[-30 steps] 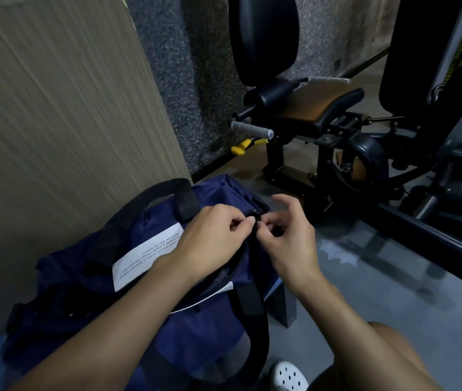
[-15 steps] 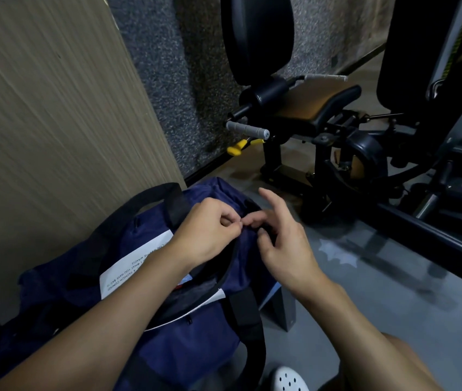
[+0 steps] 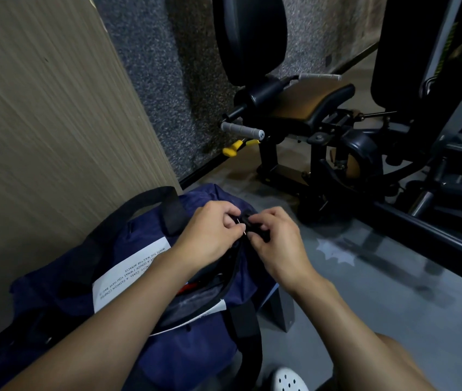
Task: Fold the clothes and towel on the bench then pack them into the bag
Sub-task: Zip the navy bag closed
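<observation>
A navy duffel bag with black straps and a white printed label lies on the bench in front of me, its top zip partly open. Grey and dark cloth shows inside the opening. My left hand pinches the bag's edge at the far end of the zip. My right hand pinches the small black zip pull right beside it, and the two hands almost touch. The bench itself is mostly hidden under the bag.
A wood-grain panel stands close on the left, with a speckled grey wall behind. A black gym machine with a padded seat, grey handle and yellow lever fills the far right. A bench leg and a white shoe are on the grey floor.
My right hand's fingers, spread half a second ago, have curled in and now pinch the zip pull. My left hand stays at the zip's far end. The view shifted slightly.
</observation>
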Available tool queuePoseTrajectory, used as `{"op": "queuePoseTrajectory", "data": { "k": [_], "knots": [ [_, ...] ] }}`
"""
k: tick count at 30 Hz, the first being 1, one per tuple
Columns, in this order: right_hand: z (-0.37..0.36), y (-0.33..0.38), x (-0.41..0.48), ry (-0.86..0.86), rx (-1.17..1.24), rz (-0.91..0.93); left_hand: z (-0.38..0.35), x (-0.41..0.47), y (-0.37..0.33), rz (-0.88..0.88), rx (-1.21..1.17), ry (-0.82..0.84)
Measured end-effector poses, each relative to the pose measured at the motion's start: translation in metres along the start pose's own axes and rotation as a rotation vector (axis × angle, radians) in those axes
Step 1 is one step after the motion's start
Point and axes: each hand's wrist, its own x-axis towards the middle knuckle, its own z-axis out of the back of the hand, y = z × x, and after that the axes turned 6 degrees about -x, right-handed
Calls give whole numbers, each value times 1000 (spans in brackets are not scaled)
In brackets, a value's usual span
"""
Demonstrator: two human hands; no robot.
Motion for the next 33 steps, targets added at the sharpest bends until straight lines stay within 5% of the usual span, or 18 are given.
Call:
{"op": "queuePoseTrajectory", "data": {
  "k": [13, 33],
  "knots": [
    [0, -2, 1, -16, -7, -91, -4, -1, 1, -106, 402, 3],
    [2, -15, 3, 75, -99, 135, 6, -18, -3, 14, -153, -97]
  ]
}}
